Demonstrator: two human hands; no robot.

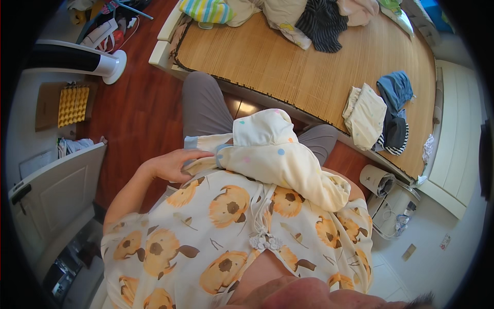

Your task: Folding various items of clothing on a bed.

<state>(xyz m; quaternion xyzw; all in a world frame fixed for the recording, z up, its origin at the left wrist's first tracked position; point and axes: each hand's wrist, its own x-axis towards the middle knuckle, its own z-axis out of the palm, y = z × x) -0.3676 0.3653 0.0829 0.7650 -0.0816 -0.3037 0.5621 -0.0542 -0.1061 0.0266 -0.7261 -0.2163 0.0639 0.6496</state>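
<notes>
A cream cotton garment (pixel 270 154) with coloured dots and light-blue cuffs lies bunched across my lap and against my chest. My left hand (pixel 175 164) is at its left end, with the thumb below and the fingers above the cloth, holding the sleeve end by the blue cuff (pixel 222 154). My right hand is out of sight; the right forearm passes behind the garment's gathered end (pixel 339 191). Beyond my grey-trousered knees is a bed with a bamboo mat (pixel 285 77).
Folded cream dotted clothing (pixel 366 116), blue trousers (pixel 395 90) and a dark folded garment (pixel 395 133) lie on the mat's right side. A waste bin (pixel 372 179) stands at the bed's near right corner. At left are a tower fan (pixel 104 65) and a white door (pixel 61 170).
</notes>
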